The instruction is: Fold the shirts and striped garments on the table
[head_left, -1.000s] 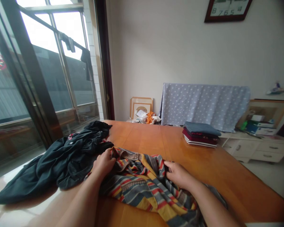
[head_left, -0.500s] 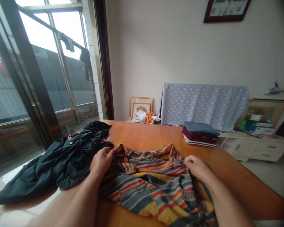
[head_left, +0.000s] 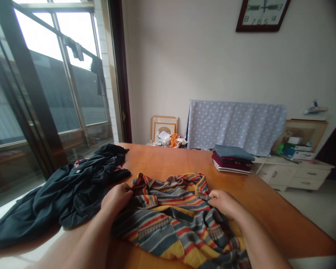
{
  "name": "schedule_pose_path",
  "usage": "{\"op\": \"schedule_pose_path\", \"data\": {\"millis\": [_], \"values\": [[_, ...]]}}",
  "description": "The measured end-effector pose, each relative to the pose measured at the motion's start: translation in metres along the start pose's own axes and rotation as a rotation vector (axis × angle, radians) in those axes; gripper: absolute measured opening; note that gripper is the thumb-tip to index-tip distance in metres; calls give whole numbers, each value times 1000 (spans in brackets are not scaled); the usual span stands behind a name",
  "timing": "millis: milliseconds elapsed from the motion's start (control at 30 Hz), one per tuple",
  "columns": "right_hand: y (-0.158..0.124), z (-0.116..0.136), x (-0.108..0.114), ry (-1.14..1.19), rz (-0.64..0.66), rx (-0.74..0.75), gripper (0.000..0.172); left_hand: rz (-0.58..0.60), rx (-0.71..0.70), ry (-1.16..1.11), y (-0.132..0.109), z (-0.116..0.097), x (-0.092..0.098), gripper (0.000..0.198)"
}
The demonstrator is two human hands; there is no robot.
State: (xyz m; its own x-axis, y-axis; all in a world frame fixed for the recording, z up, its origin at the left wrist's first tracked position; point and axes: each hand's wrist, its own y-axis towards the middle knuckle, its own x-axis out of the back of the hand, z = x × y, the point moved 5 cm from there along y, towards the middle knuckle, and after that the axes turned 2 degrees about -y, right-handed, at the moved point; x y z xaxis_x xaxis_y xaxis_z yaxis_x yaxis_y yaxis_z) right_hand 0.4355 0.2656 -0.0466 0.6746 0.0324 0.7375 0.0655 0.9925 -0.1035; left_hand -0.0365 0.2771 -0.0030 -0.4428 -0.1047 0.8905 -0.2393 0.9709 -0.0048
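Wooden bench (head_left: pixel 168 160) is filling the lower view. Dark clothes heap (head_left: pixel 58 190) is lying at 9 o'clock, its edge just beside the striped shirt (head_left: pixel 170 220), which is sprawling crumpled approx 6 o'clock, collar end pointing away. Folded stack (head_left: pixel 232 158) is sitting at 1 o'clock, well apart. Left hand (head_left: pixel 116 198) is pinching the shirt's left shoulder w/ curled fingers. Right hand (head_left: pixel 222 201) is gripping fabric by the collar's right side, fingers closed.
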Motion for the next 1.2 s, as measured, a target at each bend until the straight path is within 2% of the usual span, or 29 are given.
{"op": "schedule_pose_path", "data": {"millis": [67, 133, 233, 300, 333, 433, 500, 567, 600, 733, 833, 900, 967, 1033, 1133, 1200], "values": [[-3, -3, 7, -12, 47, 5, 28, -87, -18, -4, -2, -2, 6, 28], [-4, -4, 21, -68, 23, -4, 38, -204, -26, 3, -3, -4, 13, 31], [-6, 4, 43, -224, -212, -19, 42, -312, -34, 8, -3, -7, 14, 44], [-7, 17, 48, -288, -375, 13, 43, -290, -58, 13, -1, -10, 7, 54], [-8, 24, 45, -292, -405, 45, 45, -263, -79, 21, -1, -12, 2, 58], [-6, 39, 23, -297, -303, 105, 55, -179, -148, 71, 0, -18, -13, 75], [-6, 41, 12, -341, -212, 75, 44, -153, -169, 92, -1, -21, -19, 81], [-6, 40, 11, -357, -179, 39, 25, -163, -152, 90, -3, -21, -19, 77], [-7, 40, 14, -347, -187, 32, 22, -177, -132, 84, -4, -20, -18, 73], [-11, 37, 35, -304, -280, -32, 32, -219, -42, 77, -10, -17, -8, 59], [-19, 33, 45, -342, -261, -127, 40, -194, -9, 88, -13, -17, 0, 48], [-25, 33, 48, -392, -244, -160, 36, -188, -7, 98, -12, -18, 7, 42], [-29, 40, 49, -435, -256, -153, 33, -201, -19, 105, -8, -21, 14, 43], [-29, 52, 48, -457, -293, -118, 40, -200, -13, 90, -3, -23, 19, 51], [-21, 74, 41, -458, -316, -49, 55, -115, 7, -15, 3, -23, 17, 56], [-14, 83, 32, -433, -285, -39, 62, -58, -10, -88, 2, -23, 12, 49]]}}
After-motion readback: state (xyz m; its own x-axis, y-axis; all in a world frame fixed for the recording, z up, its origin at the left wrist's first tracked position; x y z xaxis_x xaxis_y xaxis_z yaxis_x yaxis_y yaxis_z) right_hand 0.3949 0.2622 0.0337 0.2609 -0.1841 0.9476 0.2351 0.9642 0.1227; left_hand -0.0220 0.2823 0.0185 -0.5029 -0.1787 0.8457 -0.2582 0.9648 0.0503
